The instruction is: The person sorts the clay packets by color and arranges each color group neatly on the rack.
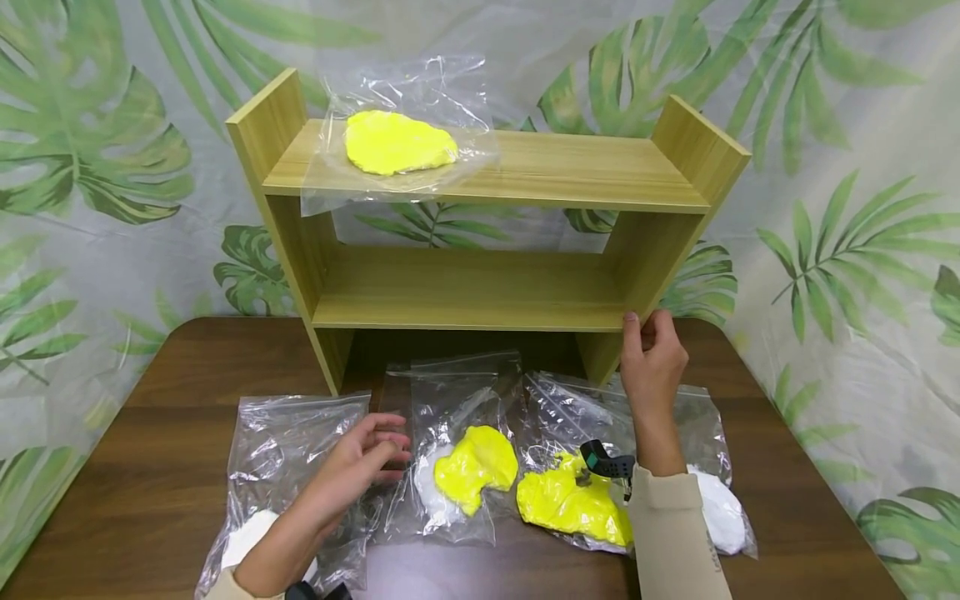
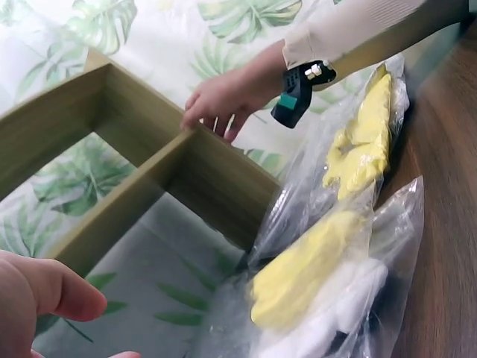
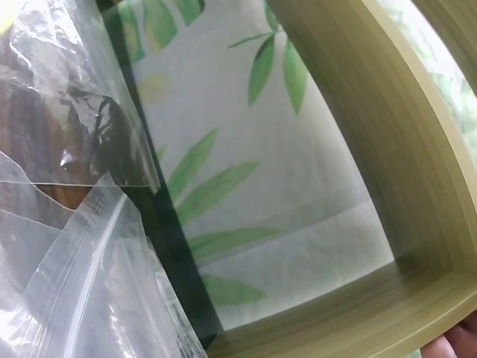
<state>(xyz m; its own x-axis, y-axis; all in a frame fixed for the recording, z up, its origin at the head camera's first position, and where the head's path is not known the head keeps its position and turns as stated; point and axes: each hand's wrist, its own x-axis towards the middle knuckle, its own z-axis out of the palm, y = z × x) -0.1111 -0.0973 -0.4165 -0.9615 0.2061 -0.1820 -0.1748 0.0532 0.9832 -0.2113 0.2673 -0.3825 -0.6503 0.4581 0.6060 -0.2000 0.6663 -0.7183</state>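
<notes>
My right hand (image 1: 652, 362) grips the right side panel of a light wooden shelf rack (image 1: 465, 287) at about the height of its middle board. In the right wrist view only its fingertips (image 3: 447, 344) show, at the panel's edge. My left hand (image 1: 367, 454), fingers loosely bent and holding nothing, hovers between a clear zip bag with a white lump (image 1: 251, 533) and a bag area with a yellow lump (image 1: 480, 467) over a white one (image 1: 433, 483). On the rack's top board lies a clear bag with a flat yellow lump (image 1: 397, 143).
Under my right forearm are another bagged yellow lump (image 1: 573, 504) and a bagged white lump (image 1: 720, 512). The rack stands at the back of a dark brown wooden table (image 1: 112, 500). Behind it hangs a leaf-patterned cloth (image 1: 847, 108).
</notes>
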